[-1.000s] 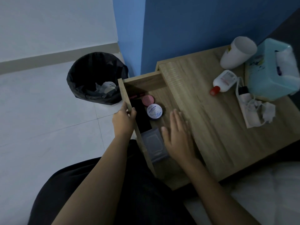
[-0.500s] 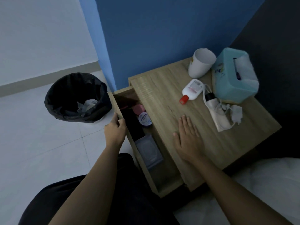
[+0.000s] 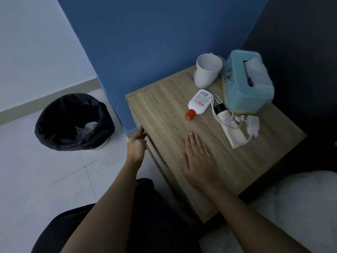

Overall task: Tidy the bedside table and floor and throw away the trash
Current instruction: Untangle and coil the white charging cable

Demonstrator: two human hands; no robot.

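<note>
The wooden bedside table (image 3: 164, 114) stands against the blue wall, its drawer pushed in. My left hand (image 3: 136, 146) presses with straight fingers against the drawer front at the table's left edge. My right hand (image 3: 197, 157) lies flat, palm down, on the tabletop. On the top lie a white bottle with a red cap (image 3: 197, 103), a white tube with a black cap (image 3: 228, 123) and a white charger with its cable (image 3: 252, 125). A white mug (image 3: 207, 72) and a teal tissue box (image 3: 244, 83) stand at the back.
A bin lined with a black bag (image 3: 73, 123) stands on the white tiled floor to the left, with crumpled paper inside. A white pillow or bedding (image 3: 291, 207) lies at the lower right. My dark-clothed legs fill the bottom of the view.
The drawer, open a second ago with jars and a case showing, is now pushed in by my left hand. My right hand moved from the drawer edge onto the tabletop.
</note>
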